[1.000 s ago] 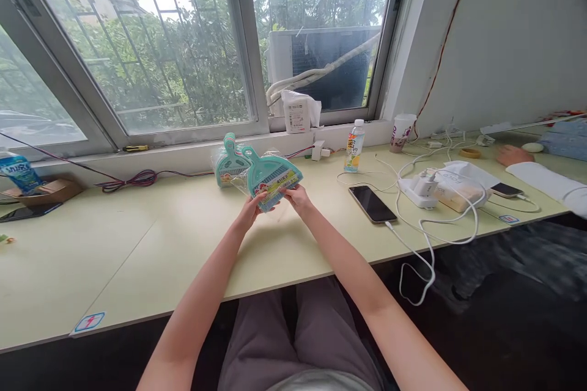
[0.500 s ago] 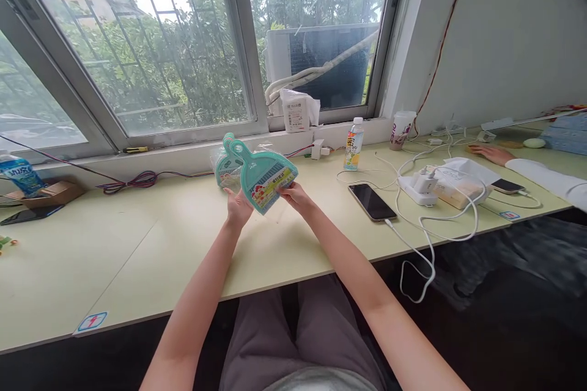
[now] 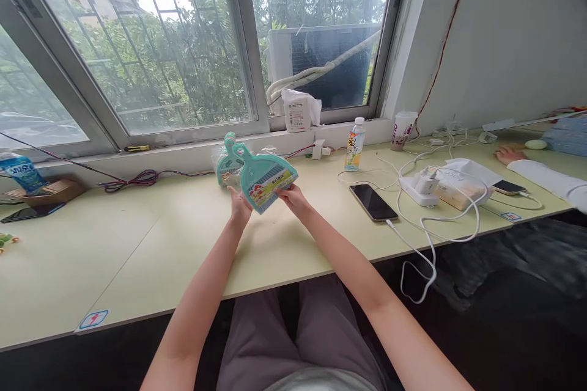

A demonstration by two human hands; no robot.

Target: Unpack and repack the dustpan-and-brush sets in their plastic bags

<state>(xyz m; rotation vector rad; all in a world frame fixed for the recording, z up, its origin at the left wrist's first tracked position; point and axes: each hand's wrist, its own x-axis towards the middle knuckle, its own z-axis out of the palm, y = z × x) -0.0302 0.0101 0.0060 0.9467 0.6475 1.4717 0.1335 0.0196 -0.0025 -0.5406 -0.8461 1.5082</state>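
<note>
Toward the tabletop's (image 3: 174, 244) back edge, the label (image 3: 274, 188) comes clear

And here's the shift: the teal dustpan-and-brush set (image 3: 263, 172) has slid a little to the left over the last second, and the left hand (image 3: 239, 204) has moved from the lower edge round to the set's left side. Its fingers had been lying across the print; now that corner of the label is uncovered, so the face looks easier to view, and the set seems braced from both sides. The right hand (image 3: 295, 198) has barely budged, pinching the lower right corner. Both hands are on the set, then, well back from the tabletop's front edge. Off near the right end, a co-worker's hand (image 3: 510, 154) has drawn back since half a second ago.

Now for what we can't see! The left fingers vanish behind the set, so how firmly they press is anyone's guess. Whether its bottom corner touches the tabletop or hangs just above, I can't tell. A second teal set (image 3: 228, 165) stands by the back edge, partly blocked by the held one, and the clear wrapping (image 3: 269, 150) is too glassy to assign to either. The label's small print won't resolve. At the tabletop's left end, a small green thing (image 3: 5, 241) is cut off by the view.
</note>
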